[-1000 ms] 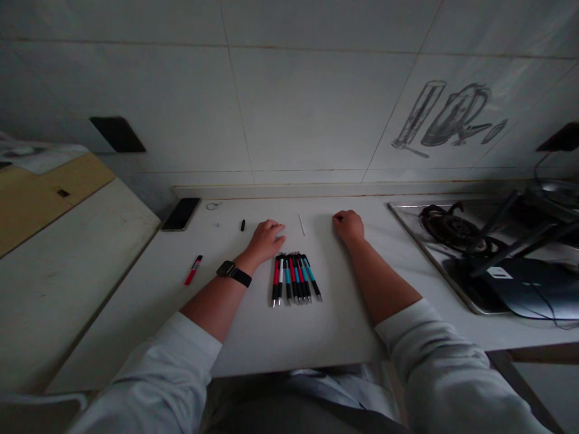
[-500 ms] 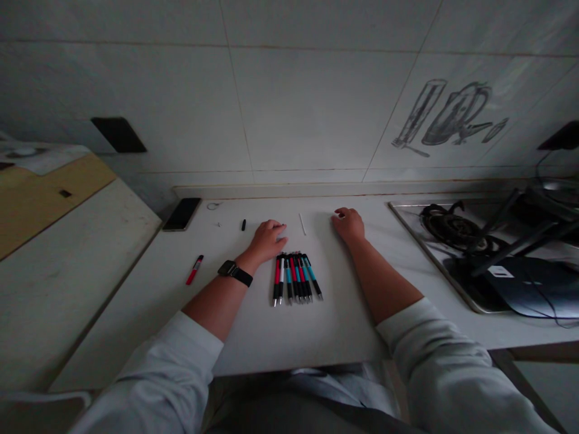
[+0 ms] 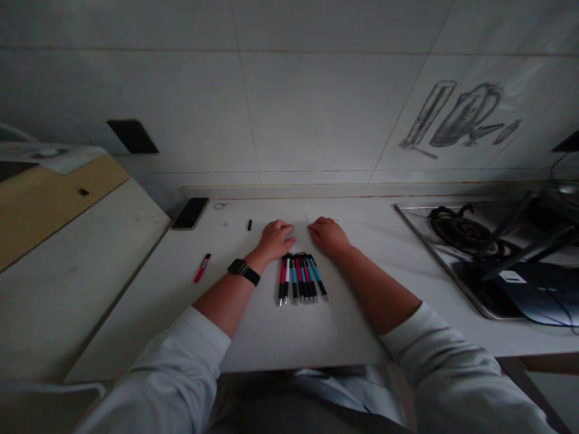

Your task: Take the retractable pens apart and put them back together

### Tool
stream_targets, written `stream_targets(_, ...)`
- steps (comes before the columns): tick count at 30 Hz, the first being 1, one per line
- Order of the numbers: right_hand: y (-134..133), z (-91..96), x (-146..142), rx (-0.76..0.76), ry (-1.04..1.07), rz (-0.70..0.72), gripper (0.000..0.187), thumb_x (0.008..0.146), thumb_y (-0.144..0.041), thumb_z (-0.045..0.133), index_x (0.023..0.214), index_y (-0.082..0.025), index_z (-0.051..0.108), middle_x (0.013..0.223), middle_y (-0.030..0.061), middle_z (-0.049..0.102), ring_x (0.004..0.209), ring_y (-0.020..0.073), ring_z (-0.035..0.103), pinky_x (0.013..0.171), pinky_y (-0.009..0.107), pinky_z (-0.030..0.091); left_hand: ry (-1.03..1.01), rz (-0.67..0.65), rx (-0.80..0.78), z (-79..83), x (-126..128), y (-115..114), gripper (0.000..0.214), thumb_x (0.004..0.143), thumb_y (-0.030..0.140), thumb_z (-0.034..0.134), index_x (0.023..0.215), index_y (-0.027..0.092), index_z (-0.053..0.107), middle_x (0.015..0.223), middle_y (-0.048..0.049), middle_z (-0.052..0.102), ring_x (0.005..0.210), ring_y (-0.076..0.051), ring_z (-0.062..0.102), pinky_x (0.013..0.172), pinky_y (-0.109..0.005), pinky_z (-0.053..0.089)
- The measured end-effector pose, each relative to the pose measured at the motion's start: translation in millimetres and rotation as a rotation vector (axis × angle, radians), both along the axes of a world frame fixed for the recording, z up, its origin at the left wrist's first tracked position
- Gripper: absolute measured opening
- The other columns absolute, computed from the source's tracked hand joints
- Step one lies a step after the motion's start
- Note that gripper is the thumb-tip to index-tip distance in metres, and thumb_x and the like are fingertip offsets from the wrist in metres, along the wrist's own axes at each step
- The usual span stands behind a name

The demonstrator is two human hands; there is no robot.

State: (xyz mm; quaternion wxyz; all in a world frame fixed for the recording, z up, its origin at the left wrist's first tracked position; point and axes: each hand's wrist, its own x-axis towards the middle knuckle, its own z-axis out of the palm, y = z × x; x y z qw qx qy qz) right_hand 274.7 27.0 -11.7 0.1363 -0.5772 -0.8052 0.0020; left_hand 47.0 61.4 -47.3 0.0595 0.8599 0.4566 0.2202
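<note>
My right hand (image 3: 329,235) has its fingers drawn together at a thin white pen refill (image 3: 307,217), whose upper end shows past the fingertips. The rest of the refill is hidden. To its left my left hand (image 3: 275,239) rests on the counter, thumb apart from the fingers; a tiny dark spot at its fingertips is too small to name. Just below both hands lies a row of several click pens (image 3: 299,278) in red, white and blue with black grips. Left of my left hand are a small black pen grip (image 3: 249,225) and a red pen barrel (image 3: 202,268).
A phone (image 3: 190,213) lies at the counter's back left, near a clear ring-like piece (image 3: 220,205) and a tiny white part (image 3: 227,224). On the right stands a gas stove (image 3: 461,232) with a dark panel (image 3: 534,289) on it. A tiled wall (image 3: 312,114) closes the back.
My right hand has moved left from beside the refill onto it, and its fingers have closed together. My left hand keeps its place by the pens. The whole view has shifted slightly.
</note>
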Motion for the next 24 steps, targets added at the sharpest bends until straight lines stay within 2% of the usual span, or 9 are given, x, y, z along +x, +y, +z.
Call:
stream_targets(7, -0.3, -0.2, 4.5, 0.005, -0.003, -0.017, 0.036, 0.101, -0.027, 0.054, 0.132, -0.021, 0.071, 0.121, 0.0113, 0.07, 0.108, 0.0229, 0.062, 0.102, 0.033, 0.043, -0.001, 0.005, -0.015, 2.0, 2.2, -1.2, 0.046, 0.092, 0.039, 0.067, 0.134, 0.021, 0.069, 0.125, -0.0122, 0.062, 0.12, -0.029, 0.057, 0.11, -0.044, 0.044)
stream_targets(12, -1.1, 0.5, 6.7, 0.007, -0.026, 0.025, 0.035, 0.104, -0.028, 0.047, 0.12, -0.02, 0.077, 0.119, 0.0115, 0.072, 0.107, 0.0226, 0.062, 0.104, 0.034, 0.042, -0.008, -0.02, -0.01, 1.8, 1.9, -2.6, 0.045, 0.091, 0.038, 0.068, 0.133, 0.022, 0.069, 0.126, -0.0125, 0.062, 0.121, -0.029, 0.057, 0.11, -0.046, 0.044)
stream_targets(20, 0.3, -1.2, 14.1, 0.02, -0.009, 0.021, 0.035, 0.104, -0.027, 0.048, 0.118, -0.018, 0.078, 0.118, 0.0112, 0.072, 0.107, 0.0225, 0.064, 0.105, 0.035, 0.043, 0.017, -0.015, 0.018, 4.0, 1.7, -5.5, 0.044, 0.093, 0.04, 0.066, 0.132, 0.019, 0.069, 0.127, -0.0133, 0.06, 0.121, -0.029, 0.056, 0.112, -0.045, 0.042)
stream_targets(24, 1.5, -3.1, 12.8, 0.025, -0.013, 0.015, 0.033, 0.102, -0.026, 0.05, 0.117, -0.018, 0.078, 0.117, 0.0115, 0.072, 0.107, 0.0228, 0.064, 0.105, 0.035, 0.043, 0.021, -0.004, 0.009, 5.1, 2.0, -5.4, 0.043, 0.094, 0.042, 0.065, 0.132, 0.022, 0.069, 0.126, -0.0122, 0.06, 0.12, -0.028, 0.056, 0.111, -0.044, 0.042)
